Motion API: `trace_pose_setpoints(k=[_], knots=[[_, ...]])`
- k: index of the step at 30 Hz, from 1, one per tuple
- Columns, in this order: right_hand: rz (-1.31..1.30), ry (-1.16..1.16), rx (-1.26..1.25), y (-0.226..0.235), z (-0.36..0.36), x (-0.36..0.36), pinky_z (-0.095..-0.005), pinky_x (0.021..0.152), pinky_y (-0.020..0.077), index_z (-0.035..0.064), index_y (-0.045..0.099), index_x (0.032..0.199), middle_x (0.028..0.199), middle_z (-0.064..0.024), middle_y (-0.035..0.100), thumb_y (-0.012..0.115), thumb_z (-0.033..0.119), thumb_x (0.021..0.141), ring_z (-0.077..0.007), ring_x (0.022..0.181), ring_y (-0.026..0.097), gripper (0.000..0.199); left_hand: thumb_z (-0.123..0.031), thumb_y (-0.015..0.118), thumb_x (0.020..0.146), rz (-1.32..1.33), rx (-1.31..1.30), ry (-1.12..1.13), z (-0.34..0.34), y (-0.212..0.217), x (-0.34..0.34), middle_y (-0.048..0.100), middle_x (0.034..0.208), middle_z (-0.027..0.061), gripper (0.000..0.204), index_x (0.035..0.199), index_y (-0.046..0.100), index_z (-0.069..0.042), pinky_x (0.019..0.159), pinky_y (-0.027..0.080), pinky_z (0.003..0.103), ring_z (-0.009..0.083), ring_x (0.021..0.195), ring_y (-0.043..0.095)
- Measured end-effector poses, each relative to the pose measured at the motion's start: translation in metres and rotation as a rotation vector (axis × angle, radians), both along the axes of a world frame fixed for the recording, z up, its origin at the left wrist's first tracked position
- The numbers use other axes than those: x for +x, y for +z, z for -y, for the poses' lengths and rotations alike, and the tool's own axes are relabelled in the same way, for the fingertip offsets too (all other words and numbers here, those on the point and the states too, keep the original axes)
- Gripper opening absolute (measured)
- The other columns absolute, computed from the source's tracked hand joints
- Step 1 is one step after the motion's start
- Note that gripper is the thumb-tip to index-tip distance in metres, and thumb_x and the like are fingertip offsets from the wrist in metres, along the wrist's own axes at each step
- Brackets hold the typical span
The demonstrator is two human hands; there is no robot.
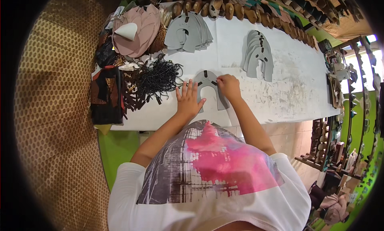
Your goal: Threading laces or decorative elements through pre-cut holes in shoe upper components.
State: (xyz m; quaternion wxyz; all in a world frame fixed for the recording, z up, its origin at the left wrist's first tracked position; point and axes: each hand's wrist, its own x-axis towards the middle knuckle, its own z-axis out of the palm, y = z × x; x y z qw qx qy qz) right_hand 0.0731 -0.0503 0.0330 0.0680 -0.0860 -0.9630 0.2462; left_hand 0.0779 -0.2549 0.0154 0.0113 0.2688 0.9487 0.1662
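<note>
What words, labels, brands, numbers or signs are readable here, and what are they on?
None can be read.
Grey U-shaped piece under the hands: dark tabs, no legible lettering.
White shirt: a pink and grey print, no words discernible.
Brown shoe lasts along the table's far edge: any marks are too small to read.
</note>
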Motion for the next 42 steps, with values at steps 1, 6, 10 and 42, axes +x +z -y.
trace_pose_setpoints(k=[1, 6, 10, 42], knots=[[0.001, 0.000, -0.002, -0.001, 0.003, 0.009, -0.0406, 0.075, 0.0436, 0.0118, 0.067, 0.087, 0.085, -0.0041, 0.063, 0.064, 0.021, 0.075, -0.0248, 0.087, 0.058, 0.016, -0.049, 0.050, 0.083, 0.005, 0.009, 0.006, 0.001, 0.000, 0.000, 0.021, 0.145, 0.0164, 0.073, 0.138, 0.028, -0.006, 0.105, 0.006, 0.056, 0.0346, 0.134, 0.016], [-0.175, 0.060, -0.044, -0.009, 0.008, 0.033, -0.0399, 0.081, 0.0372, 0.0115, 0.067, 0.092, 0.093, -0.0040, 0.060, 0.062, 0.017, 0.077, -0.0240, 0.094, 0.054, 0.017, -0.048, 0.050, 0.083, 0.017, -0.020, 0.002, 0.000, 0.003, 0.000, 0.021, 0.145, 0.0152, 0.070, 0.137, 0.030, -0.008, 0.106, 0.005, 0.056, 0.0336, 0.135, 0.016], [-0.248, 0.029, 0.016, -0.011, 0.014, 0.038, -0.0387, 0.081, 0.0393, 0.0114, 0.067, 0.094, 0.094, -0.0050, 0.060, 0.063, 0.016, 0.077, -0.0254, 0.093, 0.054, 0.018, -0.048, 0.050, 0.084, 0.037, -0.021, 0.003, -0.001, 0.006, 0.000, 0.022, 0.146, 0.0143, 0.068, 0.137, 0.033, -0.009, 0.106, 0.003, 0.056, 0.0327, 0.136, 0.014], [-0.165, 0.107, 0.316, -0.003, 0.028, 0.040, -0.0393, 0.079, 0.0358, 0.0199, 0.059, 0.116, 0.102, -0.0035, 0.053, 0.058, 0.038, 0.080, -0.0215, 0.098, 0.047, 0.040, -0.051, 0.054, 0.077, -0.030, -0.087, -0.059, -0.005, 0.014, -0.012, 0.017, 0.147, 0.0152, 0.069, 0.138, 0.036, -0.023, 0.101, -0.002, 0.063, 0.0369, 0.136, 0.010]])
